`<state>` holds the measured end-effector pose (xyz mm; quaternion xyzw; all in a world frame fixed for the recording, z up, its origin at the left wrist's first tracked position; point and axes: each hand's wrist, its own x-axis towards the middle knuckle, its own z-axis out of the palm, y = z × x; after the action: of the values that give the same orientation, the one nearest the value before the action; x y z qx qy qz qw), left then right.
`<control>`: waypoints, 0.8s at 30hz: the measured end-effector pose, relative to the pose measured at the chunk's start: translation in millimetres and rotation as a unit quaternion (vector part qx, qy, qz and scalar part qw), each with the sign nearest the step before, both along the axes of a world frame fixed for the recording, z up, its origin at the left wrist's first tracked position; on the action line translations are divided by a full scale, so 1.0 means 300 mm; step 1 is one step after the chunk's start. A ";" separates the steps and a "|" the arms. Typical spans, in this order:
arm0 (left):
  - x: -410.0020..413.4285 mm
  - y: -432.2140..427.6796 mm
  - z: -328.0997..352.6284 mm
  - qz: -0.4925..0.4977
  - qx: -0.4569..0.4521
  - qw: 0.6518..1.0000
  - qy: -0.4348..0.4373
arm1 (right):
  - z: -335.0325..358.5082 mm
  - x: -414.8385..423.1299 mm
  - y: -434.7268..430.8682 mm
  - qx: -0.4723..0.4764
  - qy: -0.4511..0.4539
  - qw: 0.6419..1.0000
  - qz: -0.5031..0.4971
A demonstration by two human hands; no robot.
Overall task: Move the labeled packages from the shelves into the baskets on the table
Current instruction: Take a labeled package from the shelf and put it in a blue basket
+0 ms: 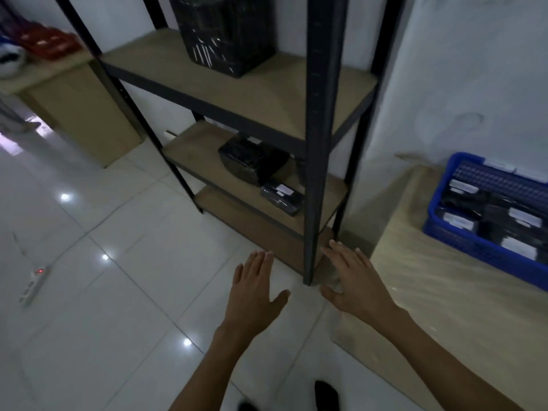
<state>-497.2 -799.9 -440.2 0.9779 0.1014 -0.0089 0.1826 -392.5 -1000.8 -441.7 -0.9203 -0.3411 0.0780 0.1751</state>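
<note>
A black metal shelf unit with wooden boards stands ahead. A tall black-wrapped package sits on its upper board. On a lower board lie a bulky black package and a small flat package with a white label. A blue basket with several labeled black packages rests on the wooden table at the right. My left hand and my right hand are stretched forward, fingers straight, holding nothing, low in front of the shelf's front post.
White tiled floor spreads to the left, with a power strip lying on it. A second wooden table at the far left carries a red basket. My feet show at the bottom edge.
</note>
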 end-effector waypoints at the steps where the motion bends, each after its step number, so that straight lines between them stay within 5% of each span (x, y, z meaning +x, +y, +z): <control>1: 0.023 0.053 -0.014 -0.005 0.000 1.000 0.007 | -0.004 0.020 0.049 -0.004 -0.001 1.000 -0.001; 17: 0.480 0.786 -0.331 -0.177 -0.029 0.980 0.092 | -0.178 0.250 0.713 -0.017 0.006 0.986 -0.164; 24: 0.827 0.922 -0.643 -0.210 -0.020 0.976 0.046 | -0.498 0.415 0.853 -0.018 0.036 0.973 -0.225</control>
<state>-249.1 -523.2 -633.1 0.9720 -0.0983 -0.0943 0.1915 -268.0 -744.8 -591.1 -0.9730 -0.1172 0.0756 0.1839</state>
